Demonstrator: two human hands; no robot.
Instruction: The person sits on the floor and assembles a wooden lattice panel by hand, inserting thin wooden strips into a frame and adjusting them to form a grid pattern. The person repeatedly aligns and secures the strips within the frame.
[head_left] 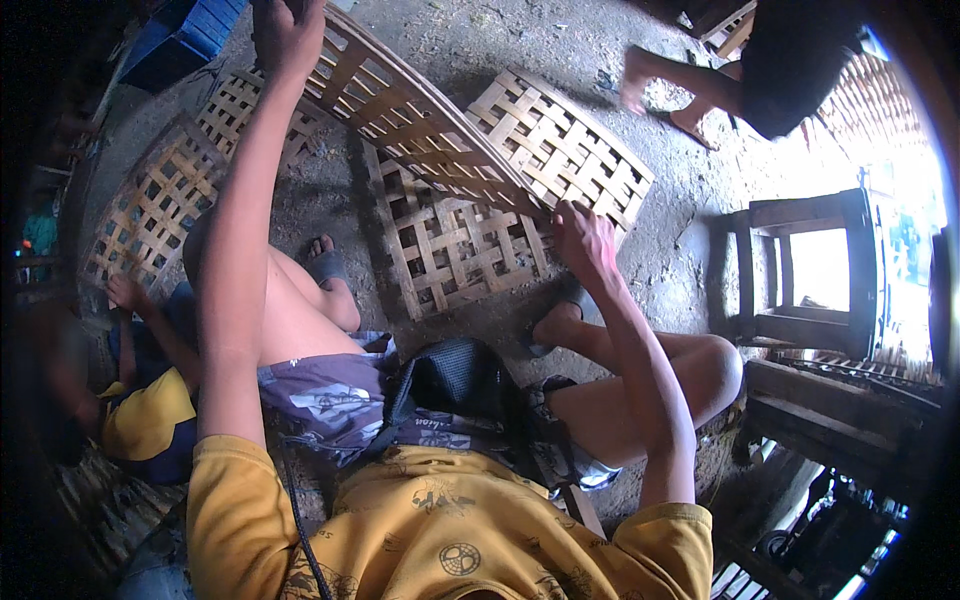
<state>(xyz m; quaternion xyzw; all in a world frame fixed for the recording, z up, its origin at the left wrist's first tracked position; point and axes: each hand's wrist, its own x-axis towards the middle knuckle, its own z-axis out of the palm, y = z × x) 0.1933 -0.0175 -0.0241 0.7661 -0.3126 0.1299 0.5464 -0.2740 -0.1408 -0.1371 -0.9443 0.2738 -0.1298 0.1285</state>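
A woven bamboo panel (420,125) with a wooden edge strip is tilted up on its side in front of me. My left hand (288,38) is closed round its far left end, near the upper rim of the view, with some fingers cut off. At the panel's near right end, my right hand (586,242) is closed on the corner. Behind and below it, a pale lattice panel (565,150) and a darker lattice panel (465,255) lie on the ground, partly hidden by the raised one. A black mesh item (452,385) rests in my lap.
A co-worker in yellow and navy (150,415) sits at the left, one hand near another lattice panel (160,200). A blue crate (185,42) stands far left. Another person's bare legs (700,85) are far right. A wooden stool (800,325) and timber bench (835,405) stand right.
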